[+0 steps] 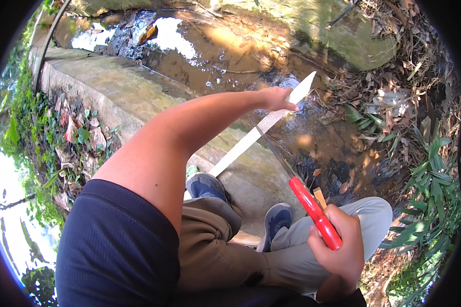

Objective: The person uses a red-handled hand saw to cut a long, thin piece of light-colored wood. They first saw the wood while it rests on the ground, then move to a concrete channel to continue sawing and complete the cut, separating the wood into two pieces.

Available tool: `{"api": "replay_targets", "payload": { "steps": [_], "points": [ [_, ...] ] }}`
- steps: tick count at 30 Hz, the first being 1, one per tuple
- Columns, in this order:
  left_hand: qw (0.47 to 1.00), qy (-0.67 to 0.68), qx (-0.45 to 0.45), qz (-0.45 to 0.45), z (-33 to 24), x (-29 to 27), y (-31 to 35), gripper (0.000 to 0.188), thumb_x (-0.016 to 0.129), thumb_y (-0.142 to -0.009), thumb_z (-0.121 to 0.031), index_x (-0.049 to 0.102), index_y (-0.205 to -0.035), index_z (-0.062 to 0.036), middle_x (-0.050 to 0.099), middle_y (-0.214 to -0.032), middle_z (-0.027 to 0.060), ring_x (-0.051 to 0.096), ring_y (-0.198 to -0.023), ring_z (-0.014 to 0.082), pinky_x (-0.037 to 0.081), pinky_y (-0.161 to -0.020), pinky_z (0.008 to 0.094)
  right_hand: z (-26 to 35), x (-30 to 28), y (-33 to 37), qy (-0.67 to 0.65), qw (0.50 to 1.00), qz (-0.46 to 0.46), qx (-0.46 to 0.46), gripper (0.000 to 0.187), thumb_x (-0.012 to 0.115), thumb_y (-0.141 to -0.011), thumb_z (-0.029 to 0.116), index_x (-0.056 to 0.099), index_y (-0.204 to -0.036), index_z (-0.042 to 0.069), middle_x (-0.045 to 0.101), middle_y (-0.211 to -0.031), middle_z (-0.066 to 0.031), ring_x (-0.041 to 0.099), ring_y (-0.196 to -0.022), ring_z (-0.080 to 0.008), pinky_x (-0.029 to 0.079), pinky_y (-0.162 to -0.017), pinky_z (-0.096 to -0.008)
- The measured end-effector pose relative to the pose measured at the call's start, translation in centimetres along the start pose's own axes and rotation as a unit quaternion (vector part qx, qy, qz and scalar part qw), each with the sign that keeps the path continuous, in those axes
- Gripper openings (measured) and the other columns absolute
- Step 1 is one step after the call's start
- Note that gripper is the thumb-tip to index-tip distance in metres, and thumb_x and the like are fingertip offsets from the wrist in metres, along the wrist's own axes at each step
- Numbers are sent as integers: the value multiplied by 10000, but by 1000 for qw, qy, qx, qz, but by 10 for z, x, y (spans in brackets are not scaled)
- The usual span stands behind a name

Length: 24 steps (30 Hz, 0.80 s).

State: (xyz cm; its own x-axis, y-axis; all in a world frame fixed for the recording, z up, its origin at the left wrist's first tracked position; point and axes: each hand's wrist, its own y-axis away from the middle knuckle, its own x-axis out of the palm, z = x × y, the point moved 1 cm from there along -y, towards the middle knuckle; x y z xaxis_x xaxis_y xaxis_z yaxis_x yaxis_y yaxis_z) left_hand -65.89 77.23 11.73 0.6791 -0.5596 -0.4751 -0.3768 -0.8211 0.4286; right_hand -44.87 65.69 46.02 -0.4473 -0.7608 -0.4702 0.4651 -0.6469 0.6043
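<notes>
The right hand (pixel 338 248) is clamped round the red handle (pixel 315 212) of a blade whose thin edge runs up and left toward the pale stick (pixel 264 125). The left hand (pixel 276 98), fingers closed on that stick near its far pointed end, holds it slanting over the concrete ledge (pixel 123 92) and muddy water (pixel 215 46)

Stick (pixel 264 125) ran from shoes (pixel 206 185) toward far water (pixel 225 48); wall (pixel 118 92) left, plants (pixel 430 184) right; knife (pixel 312 210) near right.
</notes>
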Motion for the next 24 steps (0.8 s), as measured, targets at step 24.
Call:
{"api": "replay_targets", "payload": {
  "steps": [24],
  "points": [
    [992,-70,-65,81,-31,-25,4,611,722,-840,-548,679,-1221,-72,706,-1141,156,674,-1091,345,532,-881,470,43,46,-29,63,997,-29,29,165,650,-769,54,488,-754,26,529,-557,-154,615,-521,-336,470,-514,-377]
  ]
}}
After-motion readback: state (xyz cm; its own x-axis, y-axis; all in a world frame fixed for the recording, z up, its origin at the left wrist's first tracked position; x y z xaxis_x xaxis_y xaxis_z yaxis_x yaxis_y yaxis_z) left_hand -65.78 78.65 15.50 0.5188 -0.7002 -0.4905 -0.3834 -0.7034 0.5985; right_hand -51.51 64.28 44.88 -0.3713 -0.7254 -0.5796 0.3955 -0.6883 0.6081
